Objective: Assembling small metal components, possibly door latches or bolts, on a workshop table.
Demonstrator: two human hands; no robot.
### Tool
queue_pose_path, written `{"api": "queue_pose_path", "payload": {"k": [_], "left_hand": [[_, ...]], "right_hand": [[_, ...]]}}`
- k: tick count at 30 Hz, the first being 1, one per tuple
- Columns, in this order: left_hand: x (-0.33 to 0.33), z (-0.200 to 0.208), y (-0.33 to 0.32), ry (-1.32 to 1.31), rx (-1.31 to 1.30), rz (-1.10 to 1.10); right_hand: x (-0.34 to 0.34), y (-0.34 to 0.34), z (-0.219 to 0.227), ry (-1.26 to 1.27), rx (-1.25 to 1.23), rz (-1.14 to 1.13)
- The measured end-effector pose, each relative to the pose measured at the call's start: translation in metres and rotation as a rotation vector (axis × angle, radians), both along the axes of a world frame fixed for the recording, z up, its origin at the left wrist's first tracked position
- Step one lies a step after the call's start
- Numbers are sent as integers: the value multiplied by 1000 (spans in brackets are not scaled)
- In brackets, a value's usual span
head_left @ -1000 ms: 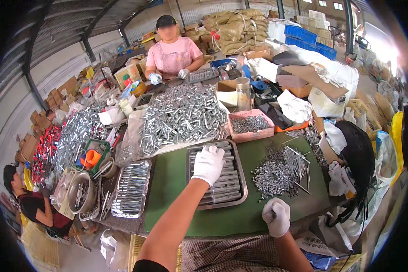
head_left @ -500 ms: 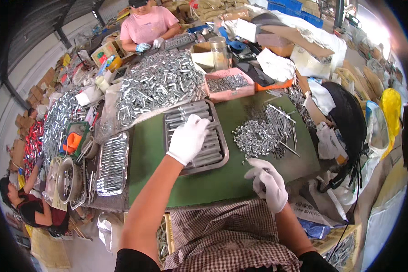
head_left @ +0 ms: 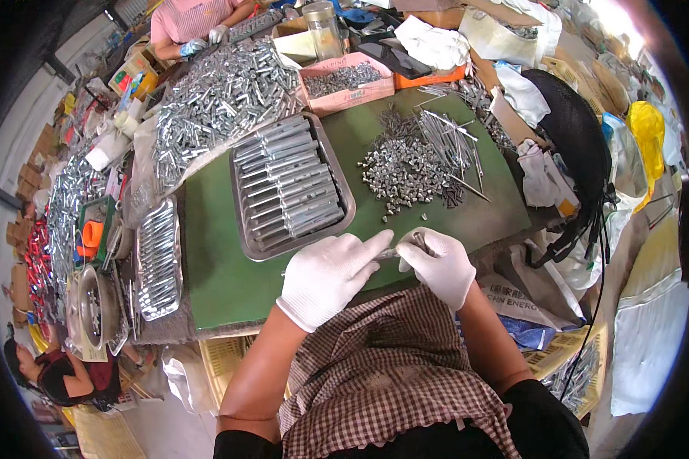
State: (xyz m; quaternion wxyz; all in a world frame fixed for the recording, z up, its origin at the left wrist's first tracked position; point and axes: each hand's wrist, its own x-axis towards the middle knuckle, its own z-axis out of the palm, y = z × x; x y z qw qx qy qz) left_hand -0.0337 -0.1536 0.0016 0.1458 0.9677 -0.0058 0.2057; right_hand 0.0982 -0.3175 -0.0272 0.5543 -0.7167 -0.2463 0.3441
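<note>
Close to the table's front edge, my left hand [head_left: 325,279] is closed around a silver metal tube [head_left: 387,254], mostly covered by the white glove. A thin rod end sticks out on the glove's left side. My right hand [head_left: 444,268], also white-gloved, pinches at the tube's right end; a small dark tip shows between its fingers. Beyond the left hand lies a metal tray [head_left: 347,200] with a row of silver tubes [head_left: 306,183], thin rods protruding from their left ends. Small cone-shaped metal pieces [head_left: 402,172] are heaped beyond my right hand, beside loose thin rods [head_left: 459,141].
A smaller tray [head_left: 177,264] of metal parts lies to the left on the green work surface's edge. At the back are a pink box [head_left: 352,99] and a large heap of tubes [head_left: 222,107]. A black bag [head_left: 570,138] stands right. Two other people work nearby.
My left hand has come from over the tray toward me and now holds a tube. My right hand has moved to meet it. The view has shifted, and the tray's tubes show uncovered.
</note>
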Motion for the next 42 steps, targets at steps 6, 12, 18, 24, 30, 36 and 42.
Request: {"api": "queue_pose_path", "payload": {"k": [6, 12, 18, 24, 30, 36, 42], "left_hand": [[-5, -7, -8, 31, -97, 23], [-9, -9, -12, 35, -141, 104], [-6, -11, -13, 4, -183, 113], [-5, -13, -18, 12, -128, 147], [-11, -15, -27, 70, 61, 203], [-2, -26, -44, 203, 143, 278], [-1, -26, -42, 194, 114, 276]], "right_hand": [[1, -1, -2, -182, 32, 6], [3, -6, -2, -191, 21, 60], [4, -8, 5, -327, 113, 79], [6, -9, -1, -212, 87, 59], [37, 1, -5, -747, 129, 36], [81, 63, 9, -1055, -221, 138], [87, 86, 8, -1153, -446, 241]]}}
